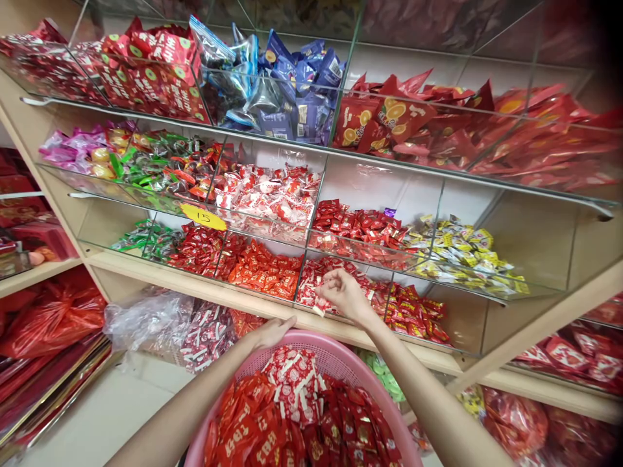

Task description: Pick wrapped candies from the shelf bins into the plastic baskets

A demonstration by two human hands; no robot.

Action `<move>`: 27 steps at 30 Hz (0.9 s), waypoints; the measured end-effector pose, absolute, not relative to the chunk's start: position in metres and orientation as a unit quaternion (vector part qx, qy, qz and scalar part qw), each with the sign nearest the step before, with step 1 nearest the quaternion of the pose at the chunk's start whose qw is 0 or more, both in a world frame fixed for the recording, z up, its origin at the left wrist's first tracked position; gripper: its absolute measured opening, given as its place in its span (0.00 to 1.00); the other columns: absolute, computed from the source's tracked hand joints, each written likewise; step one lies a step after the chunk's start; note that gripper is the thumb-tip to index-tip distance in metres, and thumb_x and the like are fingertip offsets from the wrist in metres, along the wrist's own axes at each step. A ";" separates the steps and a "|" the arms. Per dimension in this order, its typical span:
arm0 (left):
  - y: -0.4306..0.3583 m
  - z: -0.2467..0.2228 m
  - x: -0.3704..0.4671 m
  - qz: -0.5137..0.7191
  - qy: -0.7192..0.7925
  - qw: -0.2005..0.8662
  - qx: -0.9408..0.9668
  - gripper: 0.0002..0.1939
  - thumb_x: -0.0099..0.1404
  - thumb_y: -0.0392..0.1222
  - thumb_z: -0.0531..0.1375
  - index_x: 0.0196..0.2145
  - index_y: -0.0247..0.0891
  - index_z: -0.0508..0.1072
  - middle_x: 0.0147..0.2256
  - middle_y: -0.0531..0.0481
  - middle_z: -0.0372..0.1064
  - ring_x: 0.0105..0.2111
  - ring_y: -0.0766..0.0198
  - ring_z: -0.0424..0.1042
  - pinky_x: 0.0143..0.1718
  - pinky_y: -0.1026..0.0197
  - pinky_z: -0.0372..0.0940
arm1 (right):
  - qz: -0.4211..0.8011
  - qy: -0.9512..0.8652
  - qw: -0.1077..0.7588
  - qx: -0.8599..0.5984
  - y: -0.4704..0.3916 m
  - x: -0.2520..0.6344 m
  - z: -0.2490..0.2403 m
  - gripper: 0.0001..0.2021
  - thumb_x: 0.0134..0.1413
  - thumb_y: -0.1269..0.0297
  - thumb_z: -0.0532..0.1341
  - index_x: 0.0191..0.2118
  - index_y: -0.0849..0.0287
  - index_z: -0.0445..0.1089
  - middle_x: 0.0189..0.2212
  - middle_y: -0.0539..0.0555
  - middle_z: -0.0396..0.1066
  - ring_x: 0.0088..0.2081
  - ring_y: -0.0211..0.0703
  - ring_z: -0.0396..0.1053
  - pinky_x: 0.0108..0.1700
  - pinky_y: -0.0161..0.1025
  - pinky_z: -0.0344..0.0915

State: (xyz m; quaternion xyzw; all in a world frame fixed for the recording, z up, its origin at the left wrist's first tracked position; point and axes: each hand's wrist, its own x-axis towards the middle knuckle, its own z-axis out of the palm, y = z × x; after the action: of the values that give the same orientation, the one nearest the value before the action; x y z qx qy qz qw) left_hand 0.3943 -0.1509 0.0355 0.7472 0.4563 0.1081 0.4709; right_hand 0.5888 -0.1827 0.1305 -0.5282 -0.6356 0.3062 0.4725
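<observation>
A pink plastic basket [348,347] holds red, orange-red and red-and-white wrapped candies [294,379]. My left hand [270,334] grips the basket's far rim at the left; some of its fingers are hidden. Up at the lowest glass-fronted shelf, my right hand [344,293] is closed, fingers curled, over a bin of red-and-white candies [311,279]. A red-and-white wrapped candy [319,307] shows just under its fingertips and seems to be held there. Orange-red packets [267,269] fill the bin to the left, and red packets [418,314] the one to the right.
Glass dividers split the shelves above, with yellow-white candies [467,250], blue packets [311,84] and red orange-printed packets [399,117]. A yellow tag [203,216] reads 15. The wooden shelf edge [195,279] runs just beyond the basket. Plastic bags [150,318] lie below.
</observation>
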 end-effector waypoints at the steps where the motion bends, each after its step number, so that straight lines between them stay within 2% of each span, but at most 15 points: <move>1: -0.151 0.035 0.395 0.106 0.450 0.470 0.752 0.38 0.54 0.68 0.41 0.38 0.33 0.74 0.44 0.40 0.69 0.45 0.52 0.66 0.47 0.58 0.54 | 0.337 -0.645 0.454 -0.514 -0.193 0.584 0.130 0.17 0.38 0.59 0.62 0.35 0.59 0.58 0.20 0.46 0.66 0.21 0.35 0.64 0.24 0.32 0.59; 4: -0.152 0.036 0.397 0.112 0.449 0.469 0.752 0.37 0.54 0.68 0.42 0.37 0.32 0.73 0.43 0.40 0.69 0.45 0.51 0.65 0.45 0.57 0.55 | 0.394 -0.676 0.361 -0.507 -0.221 0.561 0.117 0.15 0.38 0.62 0.63 0.33 0.59 0.59 0.20 0.46 0.64 0.21 0.35 0.63 0.22 0.31 0.58; 7: -0.156 0.039 0.399 0.129 0.453 0.484 0.738 0.33 0.53 0.67 0.43 0.22 0.33 0.70 0.27 0.46 0.71 0.32 0.56 0.67 0.37 0.58 0.59 | 0.374 -0.705 0.266 -0.541 -0.237 0.534 0.093 0.13 0.38 0.68 0.62 0.33 0.59 0.61 0.22 0.45 0.63 0.21 0.34 0.60 0.21 0.30 0.55; 9: -0.159 0.041 0.401 0.133 0.456 0.504 0.721 0.31 0.53 0.67 0.42 0.15 0.36 0.62 0.16 0.51 0.61 0.22 0.62 0.63 0.31 0.60 0.58 | 0.336 -0.729 0.201 -0.562 -0.242 0.519 0.078 0.13 0.38 0.71 0.61 0.35 0.59 0.61 0.24 0.47 0.62 0.23 0.35 0.59 0.21 0.30 0.54; 12: -0.162 0.044 0.401 0.128 0.468 0.520 0.703 0.29 0.51 0.69 0.44 0.14 0.38 0.57 0.12 0.56 0.51 0.17 0.66 0.57 0.24 0.61 0.54 | 0.267 -0.763 0.151 -0.570 -0.247 0.503 0.064 0.15 0.38 0.74 0.60 0.37 0.59 0.61 0.27 0.49 0.61 0.28 0.38 0.60 0.25 0.32 0.55; 15: -0.162 0.046 0.400 0.130 0.477 0.507 0.706 0.29 0.51 0.69 0.45 0.16 0.39 0.56 0.13 0.57 0.50 0.17 0.67 0.55 0.23 0.62 0.52 | 0.227 -0.778 0.151 -0.566 -0.250 0.496 0.058 0.15 0.39 0.75 0.58 0.38 0.59 0.62 0.29 0.51 0.62 0.31 0.40 0.60 0.29 0.34 0.57; 20: -0.159 0.040 0.398 0.129 0.470 0.504 0.713 0.29 0.52 0.69 0.42 0.15 0.39 0.55 0.12 0.57 0.48 0.16 0.67 0.53 0.22 0.63 0.51 | 0.240 -0.772 0.179 -0.560 -0.250 0.499 0.055 0.16 0.39 0.75 0.60 0.39 0.61 0.62 0.30 0.52 0.63 0.32 0.41 0.60 0.31 0.34 0.57; 22: -0.157 0.036 0.397 0.134 0.443 0.502 0.731 0.31 0.54 0.68 0.40 0.14 0.38 0.58 0.13 0.55 0.54 0.18 0.66 0.56 0.25 0.63 0.54 | 0.268 -0.756 0.209 -0.560 -0.245 0.507 0.055 0.15 0.39 0.73 0.62 0.37 0.60 0.63 0.27 0.50 0.63 0.30 0.39 0.61 0.29 0.33 0.57; 24: -0.155 0.033 0.396 0.137 0.422 0.484 0.754 0.34 0.56 0.67 0.39 0.17 0.36 0.66 0.17 0.52 0.63 0.22 0.63 0.63 0.32 0.63 0.57 | 0.315 -0.721 0.264 -0.558 -0.236 0.520 0.057 0.12 0.38 0.70 0.63 0.34 0.60 0.64 0.23 0.47 0.62 0.27 0.37 0.61 0.26 0.32 0.56; 27: -0.152 0.033 0.395 0.128 0.434 0.460 0.764 0.36 0.56 0.67 0.40 0.30 0.32 0.73 0.31 0.45 0.72 0.35 0.57 0.68 0.40 0.62 0.57 | 0.386 -0.653 0.364 -0.540 -0.222 0.542 0.060 0.10 0.39 0.64 0.63 0.29 0.61 0.63 0.20 0.45 0.61 0.22 0.34 0.59 0.24 0.31 0.56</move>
State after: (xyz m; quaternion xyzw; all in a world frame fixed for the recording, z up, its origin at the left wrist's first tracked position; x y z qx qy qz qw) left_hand 0.3955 -0.1517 0.0327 0.7641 0.4336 0.1284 0.4600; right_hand 0.5422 -0.2223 0.0598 -0.5403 -0.6532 0.3860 0.3639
